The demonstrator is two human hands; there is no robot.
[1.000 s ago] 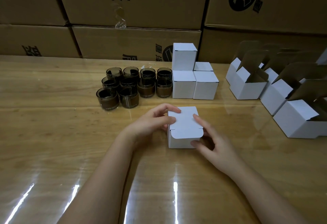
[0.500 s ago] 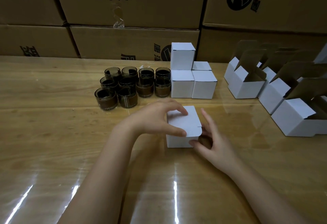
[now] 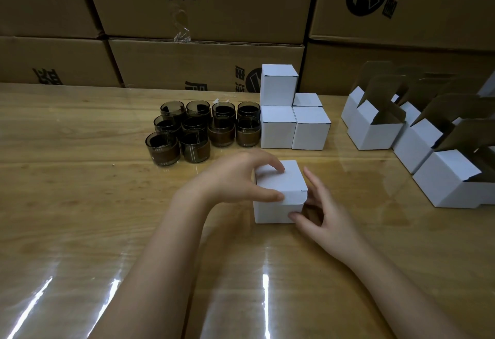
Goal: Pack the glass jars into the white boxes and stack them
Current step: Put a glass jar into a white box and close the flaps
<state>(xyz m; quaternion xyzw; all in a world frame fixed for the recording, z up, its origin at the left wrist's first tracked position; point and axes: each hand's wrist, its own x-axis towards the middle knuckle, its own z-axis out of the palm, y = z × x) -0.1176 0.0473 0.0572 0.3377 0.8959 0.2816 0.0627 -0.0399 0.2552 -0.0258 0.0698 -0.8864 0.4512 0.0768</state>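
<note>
Closing the box: we judge the lid is down but its flap is not yet tucked. We would press the lid flat with one hand, brace the side wall with the other, and guide the flap's rounded corners inside the front wall before pushing, so the card does not crease.
Stacking: we would then lift it by opposite walls and set it square, edges flush, so nothing tips.
Surface: glossy wood under clear film, with glare streaks at the near edge.
Open boxes: white outside, brown inside, with lids raised. They stand in a group by the right edge.
Stack: four closed white boxes toward the back edge, one of them sitting on top of another.
Jars: smoky dark glass, several with a brown band low down. They are clustered just beside the stack, on its left, and not yet packed.
Box: small, white, plain card. It stands near the middle of the surface, on the near side of the jars and stack.
Left hand: it grips the box from above, fingers curled over the lid and thumb on its front edge.
Right hand: its fingers are fairly straight and it grasps nothing. The thumb touches the box's lower front corner and the fingers lie along its right wall.
Flap: a round-cornered lip that overhangs the front wall.
</note>
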